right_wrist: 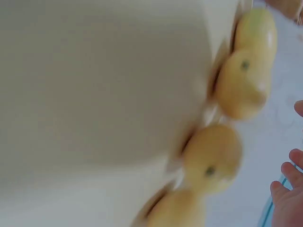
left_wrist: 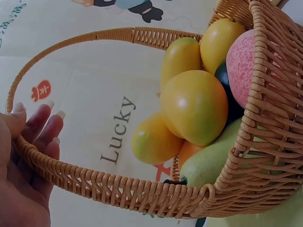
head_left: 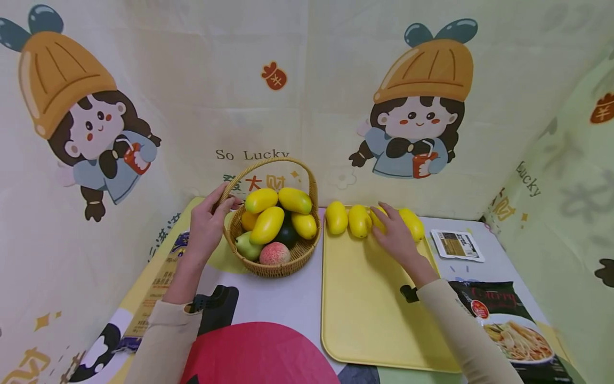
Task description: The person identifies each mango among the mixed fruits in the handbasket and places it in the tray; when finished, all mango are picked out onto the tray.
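A wicker basket [head_left: 278, 271] holds yellow mangoes [head_left: 267, 225], a green pear [head_left: 248, 246], a pink peach [head_left: 275, 254] and a dark green fruit [head_left: 287, 232]. At the left side of its arched handle [left_wrist: 118, 187], my left hand [head_left: 207, 224] holds on, with the handle between thumb and fingers. Several more mangoes [head_left: 360, 221] lie in a row along the far edge of a yellow tray [head_left: 369, 304]. Over the right part of that row hovers my right hand [head_left: 395, 234], fingers spread and relaxed, partly hiding a mango. The right wrist view is blurred, and nothing shows in that hand.
To the right of the tray lie a white-edged flat pack [head_left: 457, 245] and a black noodle bag [head_left: 515, 333]. A long tan package [head_left: 155, 298] lies on the left, partly behind my left arm. Printed cloth walls [head_left: 326, 106] rise behind and at both sides.
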The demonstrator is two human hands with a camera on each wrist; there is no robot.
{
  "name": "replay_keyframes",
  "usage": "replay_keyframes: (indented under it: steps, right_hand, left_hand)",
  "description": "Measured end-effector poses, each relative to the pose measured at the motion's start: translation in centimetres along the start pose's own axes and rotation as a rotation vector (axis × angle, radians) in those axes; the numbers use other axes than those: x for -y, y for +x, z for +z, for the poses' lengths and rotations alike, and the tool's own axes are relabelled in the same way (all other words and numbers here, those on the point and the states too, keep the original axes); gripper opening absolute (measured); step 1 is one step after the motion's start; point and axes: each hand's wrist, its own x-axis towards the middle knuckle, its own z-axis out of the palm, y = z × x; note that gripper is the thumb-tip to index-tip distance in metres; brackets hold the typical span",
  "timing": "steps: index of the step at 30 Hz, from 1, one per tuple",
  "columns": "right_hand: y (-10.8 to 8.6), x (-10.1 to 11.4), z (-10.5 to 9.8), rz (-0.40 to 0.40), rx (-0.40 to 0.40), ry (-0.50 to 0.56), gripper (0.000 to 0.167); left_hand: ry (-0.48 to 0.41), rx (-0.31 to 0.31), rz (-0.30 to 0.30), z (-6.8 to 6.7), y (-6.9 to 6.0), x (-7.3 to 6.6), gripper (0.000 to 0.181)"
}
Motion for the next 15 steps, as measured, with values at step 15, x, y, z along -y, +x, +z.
replay_keyframes:
  steps: [15]
  right_hand:
    - [0.9,6.6,3.8,-0.235,0.03,0.042,0.054]
  left_hand:
    - [-0.03,-0.007,0.027,0.3,0.1,0.6,0.046]
